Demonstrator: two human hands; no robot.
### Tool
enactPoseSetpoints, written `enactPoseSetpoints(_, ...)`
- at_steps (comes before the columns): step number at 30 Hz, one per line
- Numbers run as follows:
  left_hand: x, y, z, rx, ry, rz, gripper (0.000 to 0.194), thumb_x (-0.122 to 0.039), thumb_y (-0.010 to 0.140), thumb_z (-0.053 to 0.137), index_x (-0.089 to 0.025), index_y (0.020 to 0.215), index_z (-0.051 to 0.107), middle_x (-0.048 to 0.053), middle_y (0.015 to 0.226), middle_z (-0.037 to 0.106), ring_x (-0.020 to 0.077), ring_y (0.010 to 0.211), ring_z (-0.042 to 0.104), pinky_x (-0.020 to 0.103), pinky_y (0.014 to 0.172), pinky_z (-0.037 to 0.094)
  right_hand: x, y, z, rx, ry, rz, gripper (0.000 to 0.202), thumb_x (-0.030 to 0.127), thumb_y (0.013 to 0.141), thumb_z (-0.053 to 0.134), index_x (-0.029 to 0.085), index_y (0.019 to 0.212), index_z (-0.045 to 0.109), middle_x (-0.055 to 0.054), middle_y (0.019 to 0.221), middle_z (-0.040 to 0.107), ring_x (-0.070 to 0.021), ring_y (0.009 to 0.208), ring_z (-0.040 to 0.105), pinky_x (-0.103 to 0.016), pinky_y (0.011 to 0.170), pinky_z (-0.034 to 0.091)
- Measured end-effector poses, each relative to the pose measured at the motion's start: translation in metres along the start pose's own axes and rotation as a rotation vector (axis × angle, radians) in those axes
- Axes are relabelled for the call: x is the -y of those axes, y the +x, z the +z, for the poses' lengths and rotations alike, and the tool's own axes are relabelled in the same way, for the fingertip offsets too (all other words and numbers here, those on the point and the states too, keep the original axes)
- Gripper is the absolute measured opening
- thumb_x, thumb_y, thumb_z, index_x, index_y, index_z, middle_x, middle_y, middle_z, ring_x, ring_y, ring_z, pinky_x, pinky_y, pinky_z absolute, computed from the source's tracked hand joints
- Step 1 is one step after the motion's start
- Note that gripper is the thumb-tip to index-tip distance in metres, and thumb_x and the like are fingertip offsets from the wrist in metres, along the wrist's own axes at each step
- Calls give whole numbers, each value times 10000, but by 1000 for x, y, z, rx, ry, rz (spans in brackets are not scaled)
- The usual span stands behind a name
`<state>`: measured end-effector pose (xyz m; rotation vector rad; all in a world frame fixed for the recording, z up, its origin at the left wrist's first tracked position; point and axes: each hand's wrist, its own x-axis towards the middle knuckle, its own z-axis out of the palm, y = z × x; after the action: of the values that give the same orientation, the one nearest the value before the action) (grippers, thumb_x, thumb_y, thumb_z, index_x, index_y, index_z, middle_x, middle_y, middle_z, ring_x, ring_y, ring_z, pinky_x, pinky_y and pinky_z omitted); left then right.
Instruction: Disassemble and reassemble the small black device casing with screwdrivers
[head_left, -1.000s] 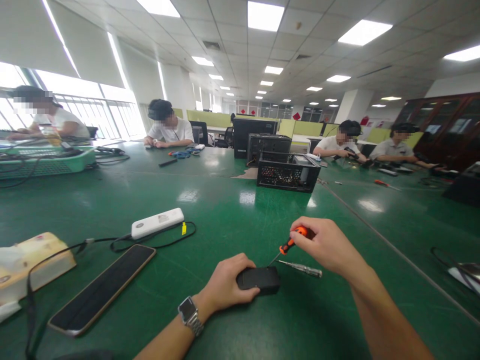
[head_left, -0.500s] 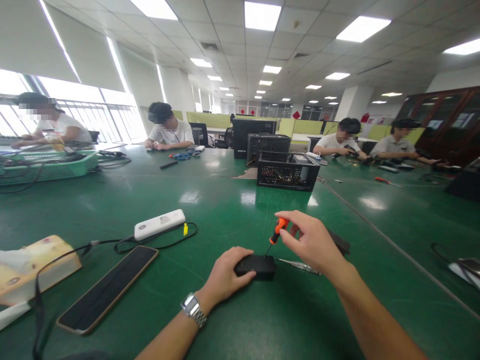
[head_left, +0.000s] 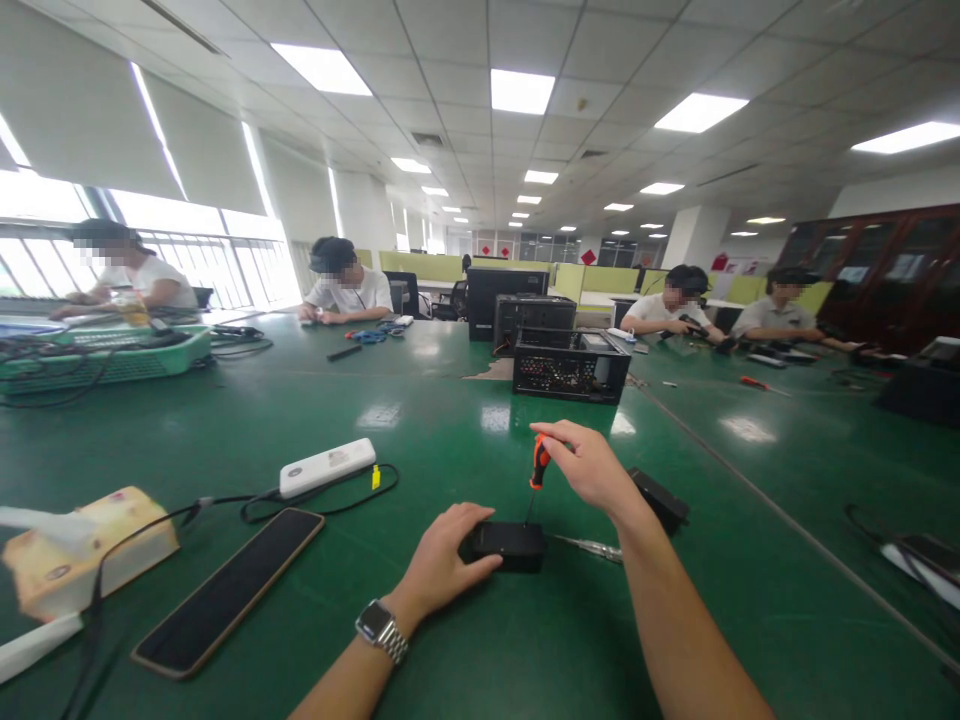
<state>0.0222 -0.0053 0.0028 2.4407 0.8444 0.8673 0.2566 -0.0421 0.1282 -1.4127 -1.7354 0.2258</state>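
A small black box lies on the green table, gripped at its left end by my left hand, thumb in front and fingers behind. My right hand holds an orange and black screwdriver by its handle, the palm and fingers over its top. The screwdriver stands nearly upright, its thin shaft reaching down to the box's top near the right end. A clear-handled slim tool lies just right of the box. Behind my right wrist rests a second black box, partly covered by the arm.
To the left lie a phone, a white power bank with a black cable, and a tissue pack. Open computer cases stand ahead. A green basket holds cables. Several people sit around the table's far side.
My right hand has shifted left and closed over the screwdriver's top, bringing the tool from tilted to nearly upright. The left hand still holds the box. The camera view has tipped slightly upward.
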Motion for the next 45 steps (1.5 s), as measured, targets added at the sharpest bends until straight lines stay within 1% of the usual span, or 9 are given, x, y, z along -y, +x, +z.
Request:
enactPoseSetpoints(5, 1, 0, -2, 15, -20, 0, 453, -311, 776, 707, -233, 1205, 582, 84, 1169, 623, 263, 1081, 570, 426, 975, 449, 2, -5, 3, -23, 81, 18, 280, 280, 851, 532, 172, 1066, 675, -32, 859, 688, -142, 674, 607, -254, 627, 467)
enactPoseSetpoints(9, -1, 0, -4, 11, -21, 11, 440, -311, 773, 712, -226, 1187, 591, 81, 1140, 633, 258, 1051, 580, 410, 949, 461, -1, -1, 11, -52, 114, 26, 262, 313, 805, 601, 176, 1019, 663, -12, 786, 649, -129, 618, 565, -248, 593, 458)
enactPoseSetpoints(17, 0, 2, -8, 25, 43, 10, 463, -321, 759, 727, -223, 1191, 593, 80, 1156, 622, 261, 1045, 572, 402, 932, 448, 4, -2, 16, 38, 171, 44, 275, 313, 857, 503, 190, 1056, 648, -34, 944, 691, -125, 595, 616, -246, 542, 500)
enactPoseSetpoints(24, -4, 2, -5, 27, 79, -19, 395, -317, 752, 733, -215, 1120, 631, 52, 1050, 663, 243, 940, 596, 371, 862, 458, -18, -6, -11, -33, 78, 78, 283, 315, 820, 555, 189, 1022, 707, -69, 988, 715, -215, 881, 650, -360, 818, 495)
enactPoseSetpoints(27, -7, 3, -4, 51, 70, -7, 357, -339, 734, 756, -218, 1056, 659, 42, 1011, 676, 237, 922, 609, 349, 835, 464, -27, -7, -17, -70, 50, 70, 264, 316, 795, 595, 209, 989, 738, -92, 1119, 684, -261, 1084, 590, -445, 990, 393)
enactPoseSetpoints(30, -8, 2, -4, 61, 62, 12, 377, -352, 728, 769, -218, 1063, 663, 47, 1028, 682, 241, 945, 614, 350, 853, 463, -30, -9, -20, -94, 59, 72, 268, 359, 803, 610, 216, 977, 754, -117, 1225, 638, -294, 1193, 526, -499, 1059, 305)
enactPoseSetpoints(33, -6, 2, -5, 58, 59, 11, 411, -362, 712, 782, -218, 1078, 662, 53, 1033, 688, 249, 953, 617, 359, 867, 465, -28, -14, -22, -88, 111, 66, 279, 410, 827, 588, 213, 914, 766, -113, 1210, 647, -284, 1173, 548, -482, 1050, 333)
enactPoseSetpoints(38, -3, 1, -4, 50, 41, 0, 436, -378, 715, 773, -217, 1103, 655, 53, 1033, 691, 247, 948, 626, 365, 874, 471, -18, -17, -22, -33, 236, 41, 273, 404, 795, 612, 185, 873, 754, -78, 943, 726, -232, 910, 660, -368, 853, 496)
enactPoseSetpoints(45, -3, 1, -3, 34, 27, -5, 442, -375, 717, 774, -215, 1110, 650, 55, 1034, 697, 246, 952, 635, 365, 867, 492, -5, -13, -13, -11, 357, 40, 267, 357, 801, 590, 162, 923, 726, -70, 872, 737, -209, 831, 672, -348, 806, 509)
